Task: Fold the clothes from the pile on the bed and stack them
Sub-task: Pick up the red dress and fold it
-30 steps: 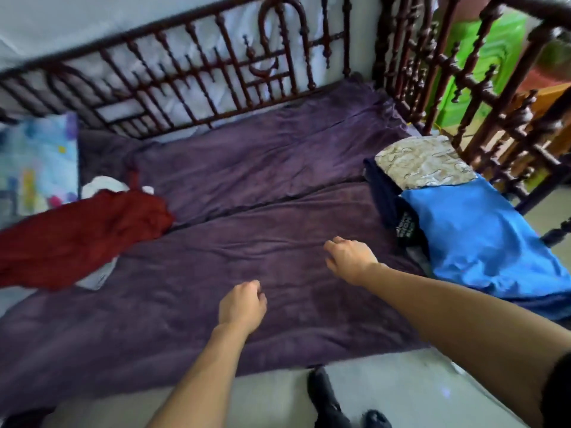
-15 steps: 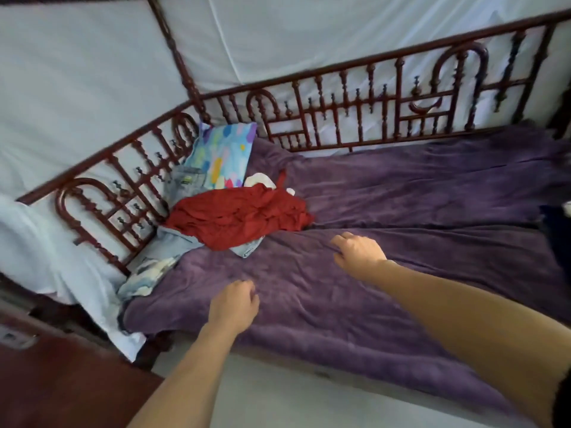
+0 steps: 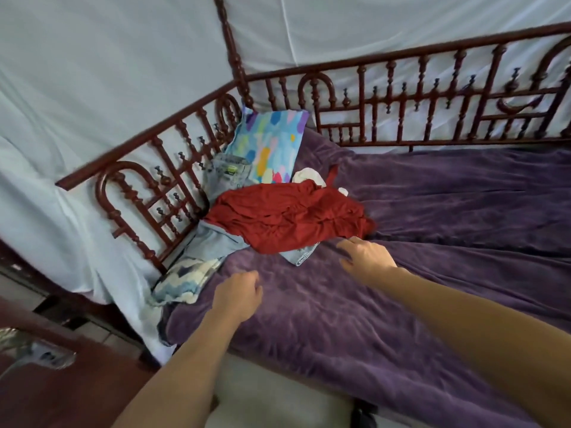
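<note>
Nearest, the left hand (image 3: 238, 296) hangs over the crumpled purple plush blanket (image 3: 340, 329) that covers the bed, fingers loosely curled and holding nothing. A little farther in, the right hand (image 3: 367, 257) is stretched flat with fingers spread, empty too, its fingertips just beside the lower edge of the crumpled red garment (image 3: 287, 217) but not visibly touching it.

That red garment tops the pile in the bed's left corner. Pale blue denim jeans (image 3: 213, 242) lie under it, a blue-and-cream patterned cloth (image 3: 182, 281) slumps off the bed edge just beside them, and a small white cloth (image 3: 309, 177) peeks out behind. Beyond the pile a pillow with multicoloured splotches (image 3: 268, 146) leans against the dark red turned-wood bed rail (image 3: 401, 97), with white draped fabric (image 3: 92, 72) behind it.

The step in hand looks like picking the next piece — most likely the red one. The next move calls for pinching it near an edge and drawing it onto the bare blanket to spread flat; no folded stack shows in this view.
</note>
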Demonstrator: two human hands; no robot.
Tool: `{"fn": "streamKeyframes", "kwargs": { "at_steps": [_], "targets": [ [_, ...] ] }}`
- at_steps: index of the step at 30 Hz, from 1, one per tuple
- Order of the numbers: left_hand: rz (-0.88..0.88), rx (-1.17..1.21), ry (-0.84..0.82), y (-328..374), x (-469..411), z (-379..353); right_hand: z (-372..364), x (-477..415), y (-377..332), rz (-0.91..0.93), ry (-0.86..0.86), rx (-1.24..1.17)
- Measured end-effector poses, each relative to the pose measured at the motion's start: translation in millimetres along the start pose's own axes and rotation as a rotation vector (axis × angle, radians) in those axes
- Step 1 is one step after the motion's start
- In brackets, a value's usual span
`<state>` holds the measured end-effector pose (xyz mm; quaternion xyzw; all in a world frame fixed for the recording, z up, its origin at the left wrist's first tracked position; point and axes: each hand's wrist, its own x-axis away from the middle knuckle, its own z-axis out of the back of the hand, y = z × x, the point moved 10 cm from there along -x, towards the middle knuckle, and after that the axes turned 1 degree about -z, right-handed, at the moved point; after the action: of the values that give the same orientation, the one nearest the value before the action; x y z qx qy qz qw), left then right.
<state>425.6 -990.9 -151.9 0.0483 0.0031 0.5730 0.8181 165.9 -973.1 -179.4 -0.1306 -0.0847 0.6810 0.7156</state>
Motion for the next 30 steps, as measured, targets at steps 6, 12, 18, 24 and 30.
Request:
{"fn": "streamKeyframes", "kwargs": {
  "at_steps": [6,12,18,24,30],
  "targets": [
    [0.009,-0.051,-0.073,-65.3,-114.0,-17.5,-51.3,-109.2,0.3,-0.063,-0.052,-0.062],
    [0.013,-0.031,-0.123,-123.1,-220.8,-33.7,-95.3,-198.4,-9.2,-0.123,-0.125,-0.081],
    [-0.005,-0.026,-0.236,-198.4,-312.6,-69.9,-140.9,-261.6,-25.8,-0.201,-0.193,-0.073],
    [-0.068,-0.002,-0.275,-273.6,-426.3,-119.9,-215.3,-298.5,-36.9,-0.388,-0.305,-0.042],
    [-0.038,-0.020,-0.273,-338.3,-522.8,-176.4,-296.4,-344.6,-67.4,-0.440,-0.410,-0.033]
  ]
}}
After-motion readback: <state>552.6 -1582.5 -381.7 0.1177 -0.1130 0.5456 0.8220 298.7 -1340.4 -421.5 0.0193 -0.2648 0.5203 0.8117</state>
